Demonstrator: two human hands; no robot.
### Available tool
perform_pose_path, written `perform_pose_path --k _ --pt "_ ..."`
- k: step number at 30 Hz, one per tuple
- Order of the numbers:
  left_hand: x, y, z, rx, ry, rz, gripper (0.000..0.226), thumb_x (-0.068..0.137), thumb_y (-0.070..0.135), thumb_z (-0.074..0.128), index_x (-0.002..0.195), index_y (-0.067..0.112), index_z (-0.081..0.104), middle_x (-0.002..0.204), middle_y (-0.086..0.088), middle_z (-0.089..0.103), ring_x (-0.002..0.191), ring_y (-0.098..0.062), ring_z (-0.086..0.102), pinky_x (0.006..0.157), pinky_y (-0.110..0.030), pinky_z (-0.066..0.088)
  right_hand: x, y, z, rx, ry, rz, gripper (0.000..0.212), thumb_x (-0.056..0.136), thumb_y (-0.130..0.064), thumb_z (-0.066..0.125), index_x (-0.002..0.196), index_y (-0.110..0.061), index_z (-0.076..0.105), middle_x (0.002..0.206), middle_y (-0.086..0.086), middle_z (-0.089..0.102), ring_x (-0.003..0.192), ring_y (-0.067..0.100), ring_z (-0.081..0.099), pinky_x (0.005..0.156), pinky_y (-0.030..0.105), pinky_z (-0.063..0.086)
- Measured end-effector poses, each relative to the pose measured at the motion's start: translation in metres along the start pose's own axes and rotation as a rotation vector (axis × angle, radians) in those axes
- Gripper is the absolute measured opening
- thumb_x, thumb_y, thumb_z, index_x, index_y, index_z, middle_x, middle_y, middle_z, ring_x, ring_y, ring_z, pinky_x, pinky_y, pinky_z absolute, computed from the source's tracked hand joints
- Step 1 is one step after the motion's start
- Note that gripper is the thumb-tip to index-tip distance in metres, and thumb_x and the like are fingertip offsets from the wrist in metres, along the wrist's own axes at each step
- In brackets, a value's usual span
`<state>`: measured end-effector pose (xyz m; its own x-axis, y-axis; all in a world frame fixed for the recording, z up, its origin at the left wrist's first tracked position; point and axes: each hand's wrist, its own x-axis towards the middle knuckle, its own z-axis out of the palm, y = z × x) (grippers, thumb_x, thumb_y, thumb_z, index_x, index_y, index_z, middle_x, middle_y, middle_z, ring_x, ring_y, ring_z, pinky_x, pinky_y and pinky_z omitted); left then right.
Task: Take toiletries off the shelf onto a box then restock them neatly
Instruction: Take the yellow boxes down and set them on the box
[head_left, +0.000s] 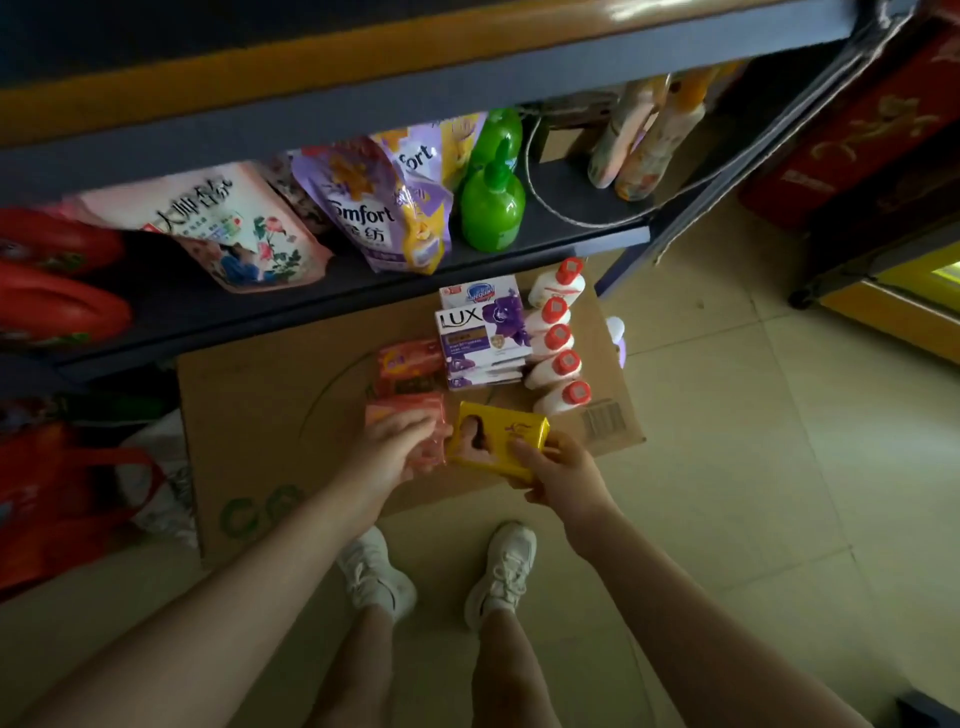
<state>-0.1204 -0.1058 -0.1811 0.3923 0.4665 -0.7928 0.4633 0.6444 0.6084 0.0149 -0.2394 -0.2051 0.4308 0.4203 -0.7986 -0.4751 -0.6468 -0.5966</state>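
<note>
Head view: yellow soap box (498, 439) gripped by right hand (558, 470) over near edge of cardboard box (270, 415); pink soap pack (410, 415) grasped by left hand (397, 449). Risk: LUX stack (480, 343) or red-capped bottles (558, 343) toppled if knocked.

1. Bare cardboard is seen on the box (270, 415) at 9 o'clock of the soap stack (480, 343).
2. At 3 o'clock, passage is blocked by a row of white bottles (556, 338).
3. At 12 o'clock, the shelf edge (363, 291) overhangs the box.
</note>
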Motion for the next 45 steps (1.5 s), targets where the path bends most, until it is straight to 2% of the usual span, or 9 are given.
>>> perform_pose_path --k 4,9,16,21,26,31,37,41,45 --pt "0.015 -0.019 0.007 0.121 0.109 0.117 0.022 0.095 0.008 0.046 0.112 0.009 0.059 0.099 0.002 0.064 0.088 -0.014 0.059 0.066 -0.015 0.047 0.038 0.025 0.002 0.061 0.035 0.143 0.016 0.09 -0.023 0.06 0.099 -0.011 0.058 0.079 0.007 0.061 0.059 0.015 0.053 0.051 0.025 0.039" --pt "0.045 -0.057 -0.019 0.756 0.44 0.277 0.051 0.087 0.014 0.062 0.134 0.015 0.043 0.136 -0.006 0.042 0.126 -0.023 0.039 0.101 -0.034 0.036 0.069 0.034 0.008 0.212 -0.008 0.153 0.007 0.089 -0.019 0.061 0.085 -0.015 0.063 0.074 0.0 0.061 0.062 0.011 0.052 0.055 0.022 0.042" --pt "0.068 -0.083 -0.022 0.499 0.401 0.239 0.101 0.078 0.013 0.073 0.149 0.022 0.002 0.148 -0.002 0.032 0.129 -0.016 0.039 0.093 -0.024 0.034 0.084 0.043 0.02 0.144 0.157 0.103 0.012 0.083 -0.015 0.066 0.071 -0.013 0.066 0.073 0.004 0.062 0.073 0.014 0.056 0.071 0.03 0.046" --pt "0.075 -0.085 -0.024 0.463 0.414 0.176 0.091 0.08 0.015 0.071 0.149 0.019 0.012 0.141 -0.001 0.043 0.125 -0.018 0.046 0.099 -0.035 0.039 0.07 0.035 0.015 0.123 0.094 -0.001 0.016 0.086 -0.008 0.057 0.076 -0.018 0.064 0.074 0.0 0.058 0.076 0.013 0.052 0.069 0.026 0.044" --pt "0.071 -0.081 -0.023 0.352 0.291 0.131 0.075 0.079 0.012 0.07 0.14 0.022 0.027 0.128 -0.001 0.055 0.115 -0.017 0.054 0.098 -0.042 0.044 0.044 0.015 0.01 -0.003 0.148 0.005 0.017 0.092 -0.015 0.054 0.109 -0.014 0.055 0.085 0.006 0.061 0.072 0.021 0.061 0.064 0.031 0.052" --pt "0.044 -0.033 -0.035 0.477 0.224 0.138 0.068 0.087 0.008 0.06 0.145 0.012 0.024 0.139 -0.004 0.042 0.129 -0.023 0.041 0.099 -0.031 0.035 0.002 -0.043 0.023 -0.18 0.023 -0.184 0.009 0.093 -0.017 0.053 0.09 -0.014 0.061 0.085 0.006 0.066 0.065 0.016 0.058 0.056 0.026 0.045" --pt "-0.039 0.082 -0.095 0.745 0.273 0.681 0.047 0.091 0.012 0.055 0.136 0.013 0.042 0.132 -0.004 0.051 0.119 -0.017 0.05 0.092 -0.016 0.035 -0.061 -0.155 0.092 -0.192 -0.191 -0.566 0.015 0.093 -0.019 0.054 0.084 -0.019 0.066 0.073 0.002 0.065 0.063 0.011 0.054 0.062 0.029 0.044" --pt "-0.086 0.152 -0.143 1.04 0.497 1.17 0.041 0.088 0.025 0.052 0.124 0.007 0.053 0.124 -0.011 0.055 0.118 -0.02 0.046 0.097 -0.027 0.037 -0.094 -0.219 0.143 -0.178 -0.247 -0.832 0.019 0.094 -0.009 0.05 0.084 -0.018 0.062 0.071 -0.002 0.062 0.058 0.002 0.052 0.059 0.017 0.042" --pt "-0.086 0.199 -0.189 1.382 0.736 1.193 0.078 0.07 0.034 0.077 0.133 0.003 0.043 0.142 -0.02 0.038 0.131 -0.036 0.035 0.107 -0.045 0.031 -0.094 -0.277 0.186 -0.213 -0.147 -1.071 0.016 0.093 -0.008 0.05 0.087 -0.018 0.061 0.074 -0.007 0.063 0.063 -0.002 0.055 0.062 0.016 0.044"
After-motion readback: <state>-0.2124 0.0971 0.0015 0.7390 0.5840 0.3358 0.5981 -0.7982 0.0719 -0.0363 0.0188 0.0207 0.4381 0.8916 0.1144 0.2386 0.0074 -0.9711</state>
